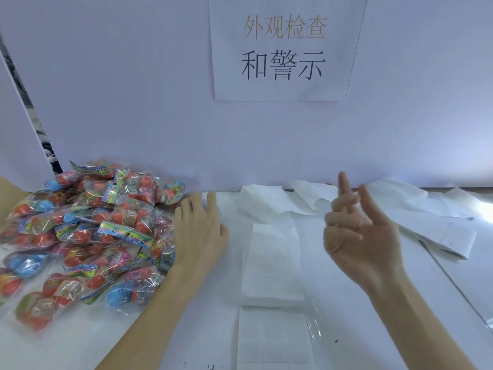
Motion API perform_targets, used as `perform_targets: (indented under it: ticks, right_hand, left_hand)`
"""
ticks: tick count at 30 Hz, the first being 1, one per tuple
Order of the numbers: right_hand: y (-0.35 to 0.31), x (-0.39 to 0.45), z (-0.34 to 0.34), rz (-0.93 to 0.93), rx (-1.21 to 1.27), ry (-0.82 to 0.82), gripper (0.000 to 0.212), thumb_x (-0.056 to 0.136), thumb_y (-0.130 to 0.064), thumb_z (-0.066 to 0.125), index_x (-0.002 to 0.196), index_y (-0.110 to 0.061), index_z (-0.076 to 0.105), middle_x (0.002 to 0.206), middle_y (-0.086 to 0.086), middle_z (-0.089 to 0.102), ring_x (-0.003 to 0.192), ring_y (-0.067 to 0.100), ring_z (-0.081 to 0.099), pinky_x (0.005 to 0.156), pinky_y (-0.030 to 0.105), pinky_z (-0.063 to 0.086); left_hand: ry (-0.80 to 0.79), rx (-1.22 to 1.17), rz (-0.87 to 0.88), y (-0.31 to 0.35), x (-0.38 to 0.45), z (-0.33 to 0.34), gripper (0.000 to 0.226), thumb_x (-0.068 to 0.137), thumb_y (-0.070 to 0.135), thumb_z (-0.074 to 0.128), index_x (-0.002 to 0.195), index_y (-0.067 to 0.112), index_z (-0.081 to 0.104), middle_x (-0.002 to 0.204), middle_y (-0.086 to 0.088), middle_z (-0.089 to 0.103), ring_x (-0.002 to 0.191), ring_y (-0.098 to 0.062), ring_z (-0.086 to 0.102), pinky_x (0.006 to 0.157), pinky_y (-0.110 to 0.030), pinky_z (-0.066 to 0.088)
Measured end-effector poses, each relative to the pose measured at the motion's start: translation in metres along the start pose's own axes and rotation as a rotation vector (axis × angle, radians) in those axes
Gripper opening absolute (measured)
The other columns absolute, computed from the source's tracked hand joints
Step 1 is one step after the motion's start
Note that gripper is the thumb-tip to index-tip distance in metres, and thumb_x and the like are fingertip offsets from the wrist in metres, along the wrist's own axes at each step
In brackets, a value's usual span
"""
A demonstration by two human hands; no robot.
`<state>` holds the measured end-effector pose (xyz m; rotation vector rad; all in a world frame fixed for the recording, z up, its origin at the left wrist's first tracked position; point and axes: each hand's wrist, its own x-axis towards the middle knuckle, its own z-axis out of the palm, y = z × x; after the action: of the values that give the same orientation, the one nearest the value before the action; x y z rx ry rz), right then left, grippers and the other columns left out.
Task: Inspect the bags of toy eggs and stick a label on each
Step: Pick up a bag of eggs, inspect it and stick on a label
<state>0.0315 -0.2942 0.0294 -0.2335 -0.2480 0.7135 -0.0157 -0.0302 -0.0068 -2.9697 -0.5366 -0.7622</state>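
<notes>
A loose heap of clear crinkly plastic bags of red, blue and pink toy eggs [88,225] lies on the left of the white bench [373,329], against the pale back wall. The person's left hand [198,231] rests palm down at the heap's right edge, fingers spread and fairly straight, touching the nearest bags but gripping none. The right hand [360,231] hovers above the bench, well apart from the heap, palm turned inward with fingers loosely raised and holding nothing.

Each bag looks light, with a slick, soft film around hard round eggs, so it would likely slide and shift when lifted. The flat printed multicoloured header strip [125,233] at a bag's top seems the firmest place to pinch.

The bags lie at mixed angles with no common direction. The topmost runs its long axis diagonally, header toward the lower right.

A stack of white paper sheets [272,263], possibly label backing, lies lengthwise toward the person between the hands.
</notes>
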Motion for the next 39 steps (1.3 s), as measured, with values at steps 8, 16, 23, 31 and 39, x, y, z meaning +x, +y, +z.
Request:
perform_targets:
  ticks: [8,16,23,31,39]
  right_hand:
    - [0.034,0.018,-0.021,-0.043,-0.653,0.475,0.036,0.095,-0.033,0.067,0.123,-0.012,0.074,0.094,0.004,0.067,0.075,0.016,0.063,0.069,0.026,0.052]
    - [0.045,0.015,-0.02,-0.058,-0.993,0.268,0.041,0.103,-0.042,0.058,0.122,-0.01,0.075,0.123,0.018,0.074,0.11,0.032,0.073,0.092,0.036,0.06]
    - [0.045,0.018,-0.024,-0.169,-0.998,0.362,0.027,0.102,-0.02,0.063,0.126,-0.009,0.067,0.119,0.016,0.074,0.1,0.033,0.073,0.087,0.038,0.06]
    - [0.05,0.02,-0.031,-0.306,-1.214,0.495,0.026,0.099,-0.034,0.07,0.093,-0.009,0.072,0.088,0.003,0.077,0.08,0.015,0.072,0.073,0.026,0.055]
    - [0.051,0.023,-0.035,-0.384,-1.152,0.518,0.032,0.103,-0.022,0.065,0.074,-0.01,0.064,0.088,0.015,0.076,0.072,0.018,0.064,0.068,0.029,0.054]
  left_hand:
    - [0.216,-0.715,0.403,0.025,-0.01,-0.008,0.066,0.088,0.021,0.072,0.144,-0.001,0.044,0.142,-0.012,0.05,0.127,-0.022,0.053,0.107,-0.032,0.047]
    - [0.068,-0.79,0.687,0.031,-0.019,-0.005,0.091,0.087,0.044,0.08,0.154,0.001,0.036,0.155,-0.008,0.041,0.147,-0.015,0.041,0.113,-0.03,0.045]
    - [-0.065,-1.161,0.101,0.038,-0.02,0.007,0.044,0.095,0.052,0.063,0.129,0.025,0.063,0.117,0.011,0.067,0.113,-0.009,0.062,0.099,-0.02,0.046]
    - [-0.222,-1.549,-0.146,0.039,-0.016,0.017,0.017,0.095,0.026,0.074,0.097,0.01,0.07,0.09,-0.004,0.078,0.082,-0.015,0.073,0.073,-0.023,0.056]
    - [-0.218,-1.465,-0.129,0.042,-0.017,0.012,0.032,0.107,0.015,0.058,0.078,0.01,0.045,0.065,-0.005,0.044,0.065,-0.016,0.041,0.062,-0.029,0.036]
